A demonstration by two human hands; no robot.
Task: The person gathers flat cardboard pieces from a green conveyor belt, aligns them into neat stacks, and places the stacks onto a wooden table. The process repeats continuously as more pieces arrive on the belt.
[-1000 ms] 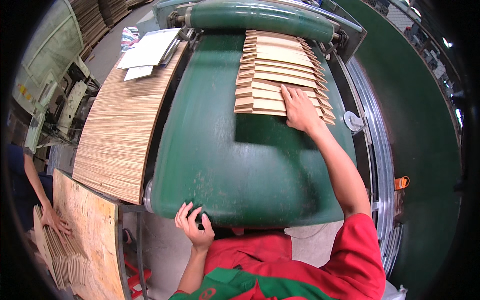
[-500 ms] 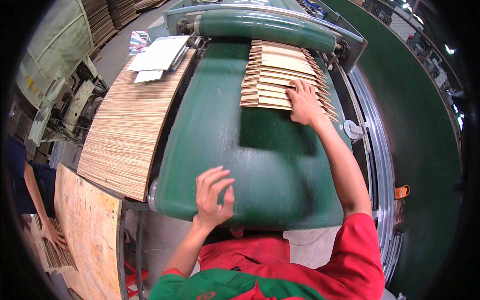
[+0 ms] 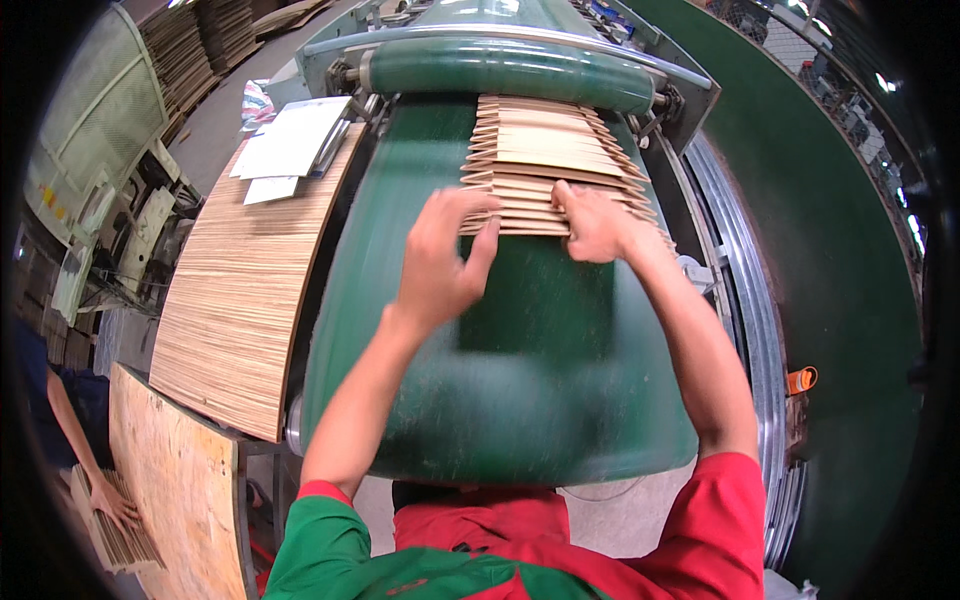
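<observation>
A row of overlapping folded brown cardboard pieces (image 3: 555, 150) lies on the green conveyor belt (image 3: 420, 390), their zigzag edges showing on both sides. At the near left corner of the row is my left hand (image 3: 440, 250), slightly blurred. Its fingers and thumb curve apart around that corner, and I cannot tell how firmly they touch. My right hand (image 3: 597, 225) is closed at the near edge, right of the middle, with its fingers bent onto the nearest pieces. The undersides of its fingers are hidden.
A green roller (image 3: 510, 72) crosses the belt's far end. Left of the belt stands a striped board stack (image 3: 240, 290) with white sheets (image 3: 295, 140) on it. A wooden panel (image 3: 175, 480) is nearer. Another person's hand (image 3: 115, 505) rests on cardboard at lower left.
My left hand has moved up and forward to the cardboard's left corner. My right hand's fingers have curled in at the near edge. The whole view has shifted slightly.
</observation>
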